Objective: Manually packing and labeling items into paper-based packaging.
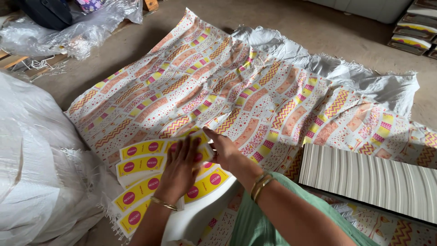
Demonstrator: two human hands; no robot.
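Note:
Several curved yellow paper cup blanks [141,166] with pink round marks lie fanned in stacks on the floor in front of me. My left hand [181,167] rests flat on top of them, fingers spread. My right hand [223,148] grips the right edge of the top stack, thumb pointing away from me. Both wrists wear gold bangles. Under the stacks spreads a big printed sheet [236,86] with orange, pink and yellow wavy bands.
A white woven sack [36,173] bulges at the left. A thick stack of white sheets seen edge-on [373,180] lies at the right. Crumpled clear plastic [68,27] and wood sit at the far left; more stacked blanks [414,32] at the far right.

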